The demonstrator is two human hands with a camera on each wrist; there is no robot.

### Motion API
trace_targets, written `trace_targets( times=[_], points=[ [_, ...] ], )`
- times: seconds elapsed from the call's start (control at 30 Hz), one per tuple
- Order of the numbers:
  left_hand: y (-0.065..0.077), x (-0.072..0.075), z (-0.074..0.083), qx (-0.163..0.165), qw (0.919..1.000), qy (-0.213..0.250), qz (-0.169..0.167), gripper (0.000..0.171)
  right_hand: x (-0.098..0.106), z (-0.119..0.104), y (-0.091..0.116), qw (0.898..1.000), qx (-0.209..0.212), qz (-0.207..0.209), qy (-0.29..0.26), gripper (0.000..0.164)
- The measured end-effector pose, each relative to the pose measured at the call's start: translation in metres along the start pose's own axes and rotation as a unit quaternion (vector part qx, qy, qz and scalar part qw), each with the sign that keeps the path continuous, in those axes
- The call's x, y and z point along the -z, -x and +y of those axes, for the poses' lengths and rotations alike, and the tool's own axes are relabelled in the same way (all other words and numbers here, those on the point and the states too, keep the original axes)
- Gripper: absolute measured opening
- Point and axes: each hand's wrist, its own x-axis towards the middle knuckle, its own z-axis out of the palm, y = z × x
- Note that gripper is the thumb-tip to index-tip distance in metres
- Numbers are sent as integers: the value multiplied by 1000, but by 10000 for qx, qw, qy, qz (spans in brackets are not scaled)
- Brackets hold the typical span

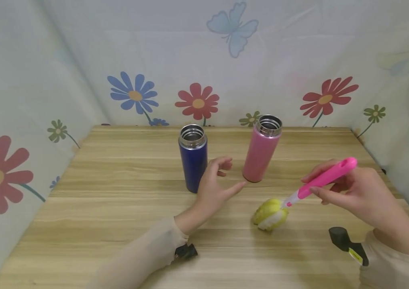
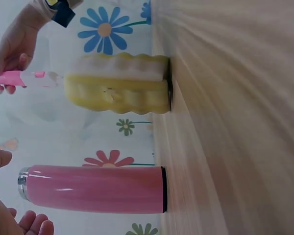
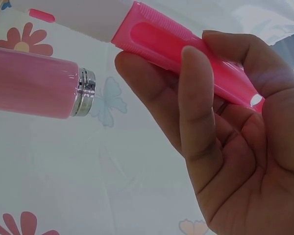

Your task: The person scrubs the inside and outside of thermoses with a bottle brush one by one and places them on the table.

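My right hand [image 1: 358, 192] pinches the pink handle of a bottle brush [image 1: 329, 176] between thumb and fingers. Its yellow and white sponge head [image 1: 270, 214] points down and meets the wooden table in the left wrist view. Fingers spread, my left hand [image 1: 215, 184] holds nothing and overlaps the right side of a dark blue bottle [image 1: 193, 164] in the head view. A pink bottle [image 1: 261, 154] stands upright just beyond the left fingertips. Both bottles have bare steel mouths without lids. Close up, the right wrist view shows the brush handle [image 3: 186, 54] at the fingertips.
The wooden table [image 1: 117, 172] reaches back to a pale cloth [image 1: 168, 48] printed with flowers and a butterfly. This cloth also hangs on the left and right sides. A black wrist device [image 1: 186, 251] sits at the left sleeve, another [image 1: 347, 243] at the right.
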Motion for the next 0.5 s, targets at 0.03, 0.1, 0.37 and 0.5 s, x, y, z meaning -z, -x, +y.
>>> trace_targets(
  times=[0.03,0.1,0.37,0.5],
  points=[
    [3,3,-1,-29,10000,4,-1,64,0,0,0,10000,23,11,2,31],
    [8,10,-3,-153,9999,8,6,63,0,1,0,9999,115,19,17,33],
    [22,41,-9,-547,9980,-204,222,61,0,3,-1,9998,205,17,-83,37],
    [24,56,-13,-659,9953,-412,576,60,-1,5,-2,9998,159,76,-72,36]
  ],
)
